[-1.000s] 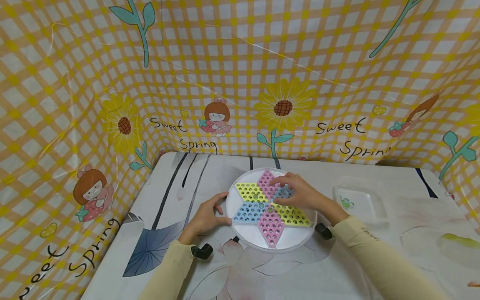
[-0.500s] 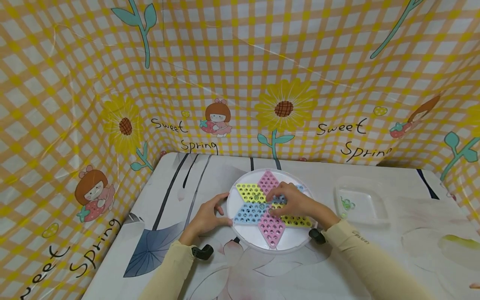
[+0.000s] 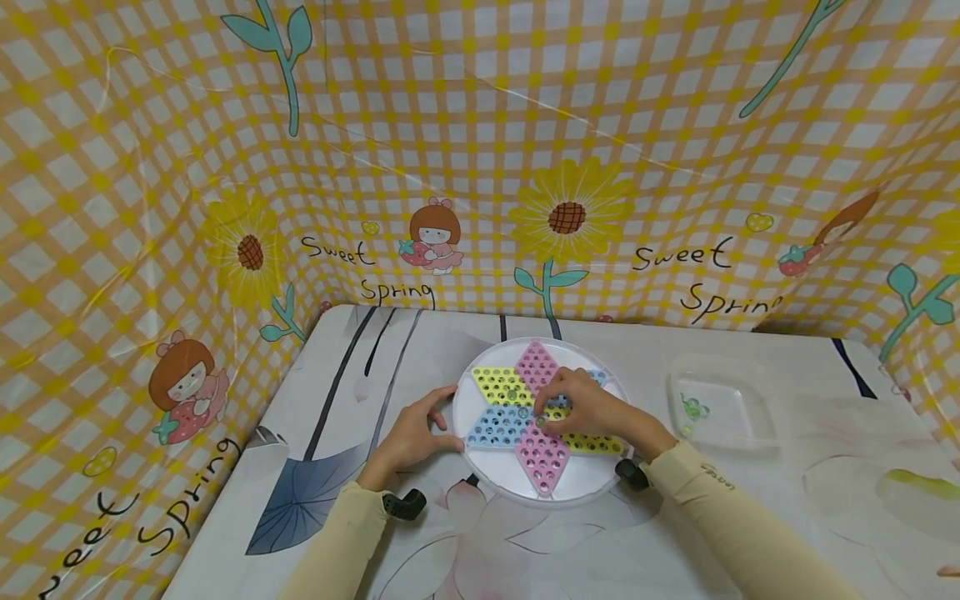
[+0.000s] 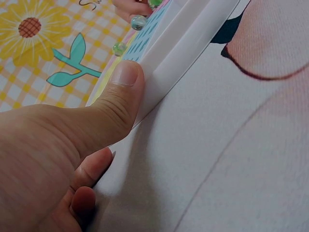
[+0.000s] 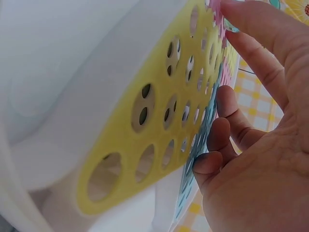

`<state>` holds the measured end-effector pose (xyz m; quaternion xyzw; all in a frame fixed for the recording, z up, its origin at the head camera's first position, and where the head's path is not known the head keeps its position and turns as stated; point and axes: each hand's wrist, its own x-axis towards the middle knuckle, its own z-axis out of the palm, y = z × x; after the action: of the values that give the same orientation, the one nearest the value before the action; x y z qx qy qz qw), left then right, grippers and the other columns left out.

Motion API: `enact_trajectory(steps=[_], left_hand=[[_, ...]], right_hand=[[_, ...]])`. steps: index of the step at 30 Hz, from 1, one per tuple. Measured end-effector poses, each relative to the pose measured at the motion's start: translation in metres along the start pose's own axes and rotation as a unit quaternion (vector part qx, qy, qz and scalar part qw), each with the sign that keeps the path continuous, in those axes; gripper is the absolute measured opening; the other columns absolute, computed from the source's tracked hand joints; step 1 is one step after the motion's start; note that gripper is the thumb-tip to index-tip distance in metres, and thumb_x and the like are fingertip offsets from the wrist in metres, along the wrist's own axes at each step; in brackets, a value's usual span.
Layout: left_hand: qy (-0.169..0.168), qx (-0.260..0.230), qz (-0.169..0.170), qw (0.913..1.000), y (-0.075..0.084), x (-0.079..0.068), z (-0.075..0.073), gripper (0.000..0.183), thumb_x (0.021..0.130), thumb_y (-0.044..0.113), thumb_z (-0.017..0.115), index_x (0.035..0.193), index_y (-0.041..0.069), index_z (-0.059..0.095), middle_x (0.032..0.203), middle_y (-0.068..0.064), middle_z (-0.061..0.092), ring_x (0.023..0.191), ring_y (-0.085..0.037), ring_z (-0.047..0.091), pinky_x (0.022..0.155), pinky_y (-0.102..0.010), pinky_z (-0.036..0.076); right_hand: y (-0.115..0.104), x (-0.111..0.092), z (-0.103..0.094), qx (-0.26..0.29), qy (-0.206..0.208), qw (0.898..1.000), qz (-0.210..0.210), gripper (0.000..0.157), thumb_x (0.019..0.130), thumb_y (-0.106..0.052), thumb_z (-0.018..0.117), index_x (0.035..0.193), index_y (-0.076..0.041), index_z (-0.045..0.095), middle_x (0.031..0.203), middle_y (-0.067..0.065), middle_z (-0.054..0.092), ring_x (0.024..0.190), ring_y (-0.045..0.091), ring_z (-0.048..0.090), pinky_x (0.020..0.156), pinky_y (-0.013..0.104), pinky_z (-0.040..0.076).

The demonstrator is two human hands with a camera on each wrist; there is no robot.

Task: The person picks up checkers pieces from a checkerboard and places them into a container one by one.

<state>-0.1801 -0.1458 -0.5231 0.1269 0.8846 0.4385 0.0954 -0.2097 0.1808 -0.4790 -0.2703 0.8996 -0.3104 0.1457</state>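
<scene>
A round white Chinese checkers board (image 3: 483,483) with a pink, yellow and blue star of holes lies on the table. My right hand (image 3: 592,407) is over its right half, thumb and index finger pinching a green glass marble (image 4: 153,3) near the board's centre. The other right fingers are bent over the blue section (image 5: 200,137). Two more marbles sit in holes to the left: a bluish one (image 4: 139,22) and a green one (image 4: 119,49). My left hand (image 3: 408,429) touches the board's left rim with extended thumb and index finger; the thumb (image 4: 118,92) lies against the white edge.
A clear plastic box (image 3: 757,429) stands right of the board, with several small green marbles (image 3: 693,408) in its left part. The table (image 3: 360,358) has a floral cover. A checked yellow cloth (image 3: 480,125) hangs behind and at the sides.
My right hand has moved slightly toward me and left from above the board's centre, and its thumb and index finger have come together on the near green marble. My left hand stays at the rim.
</scene>
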Motion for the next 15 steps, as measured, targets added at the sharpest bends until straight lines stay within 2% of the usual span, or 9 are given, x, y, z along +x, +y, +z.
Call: enact_trajectory(steps=[15], left_hand=[[-0.001,0.003,0.002,1.0,-0.0001,-0.0007,-0.0004,0.093,0.073,0.021,0.094,0.154,0.018,0.047,0.09,-0.001,0.06,0.07,-0.016,0.043,0.065,-0.028,0.036]], right_hand=[[-0.0008,-0.0009,0.0018,0.001,0.007,1.0,-0.012,0.013,0.083,-0.02,0.085,0.092,-0.026,0.077,0.106,0.007,0.055,0.1,0.029,0.042,0.087,0.045,0.032]])
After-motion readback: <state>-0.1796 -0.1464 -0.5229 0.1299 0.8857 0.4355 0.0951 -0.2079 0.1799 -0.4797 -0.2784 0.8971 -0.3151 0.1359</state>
